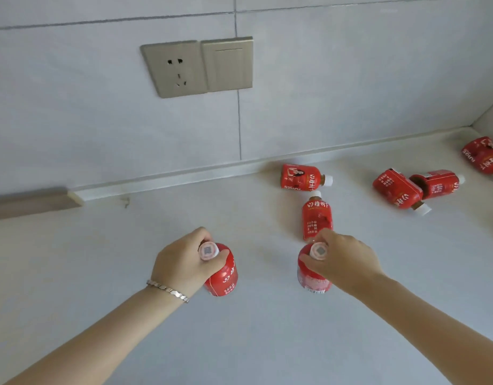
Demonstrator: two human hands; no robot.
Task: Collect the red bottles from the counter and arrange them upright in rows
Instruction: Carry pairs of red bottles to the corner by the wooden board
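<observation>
Two small red bottles stand upright, apart, on the pale bench, each with a white cap bearing a printed code. The left hand has its grip closed around the left bottle at the neck; the right hand likewise clasps the right bottle. Five more, apparently identical, lie toppled toward the wall.

Soft, even daylight fills my view, bright but without glare. Faint shadows sit under the bottles on the pale counter. Wide-angle bending curves the wall's tile lines. Everything looks slightly soft, the far right edge blurrier.
</observation>
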